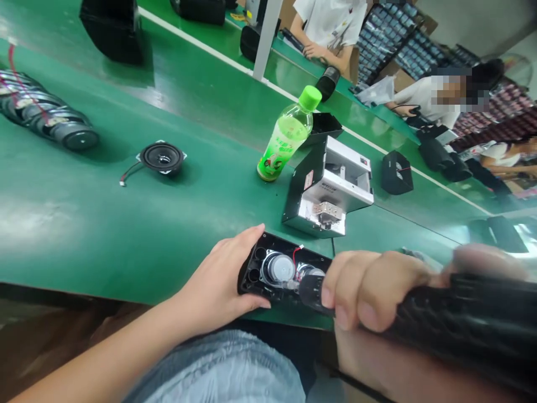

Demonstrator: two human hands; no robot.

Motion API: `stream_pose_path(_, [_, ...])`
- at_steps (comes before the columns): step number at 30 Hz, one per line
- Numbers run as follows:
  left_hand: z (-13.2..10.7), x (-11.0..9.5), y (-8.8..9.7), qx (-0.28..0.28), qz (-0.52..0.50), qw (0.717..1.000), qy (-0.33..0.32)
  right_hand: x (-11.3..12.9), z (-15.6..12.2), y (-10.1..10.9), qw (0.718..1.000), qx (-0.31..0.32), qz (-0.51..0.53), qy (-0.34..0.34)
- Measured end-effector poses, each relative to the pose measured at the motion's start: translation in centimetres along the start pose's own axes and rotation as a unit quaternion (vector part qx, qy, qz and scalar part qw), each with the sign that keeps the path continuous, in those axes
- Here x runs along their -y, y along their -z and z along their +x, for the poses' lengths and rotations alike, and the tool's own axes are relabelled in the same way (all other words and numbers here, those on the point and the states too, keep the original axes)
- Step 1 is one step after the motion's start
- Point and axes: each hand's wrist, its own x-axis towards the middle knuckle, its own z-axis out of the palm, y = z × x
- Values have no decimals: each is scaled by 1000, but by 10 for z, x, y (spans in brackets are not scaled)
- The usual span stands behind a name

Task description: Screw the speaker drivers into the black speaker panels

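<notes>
My left hand [226, 274] grips the left end of a black speaker housing [268, 244] at the bench's near edge, thumb on the near side and fingers on the far side. Inside the housing sit two round speaker drivers, the nearer-left one [280, 268] in plain view, with a short red wire [296, 253] standing up between them. Wrapped in my right hand [369, 288] is a black electric screwdriver [465, 308]. Its nose points left, down over the housing beside the drivers. The exact spot its tip touches is too small to make out.
A silver and black screw feeder [331, 190] stands just beyond the housing, beside a green-capped bottle [287, 134]. A loose speaker driver [161, 158] and a row of stacked drivers [46, 115] lie left on the green bench [126, 235]. Co-workers sit across the line.
</notes>
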Motion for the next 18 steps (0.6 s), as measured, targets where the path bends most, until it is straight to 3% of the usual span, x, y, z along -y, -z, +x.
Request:
stream_pose_path(7, [1,1,-1,-1,-14,1000,-17,-31,2,-28,993,-66,64,79])
stream_pose_path(13, [0,2,-3,0,-22,999,-27,-33,0,-26,997,-30,59,40])
stream_pose_path(18, [0,2,-3,-9,-30,999,-39,-39,0,-27,996,-13,68,63])
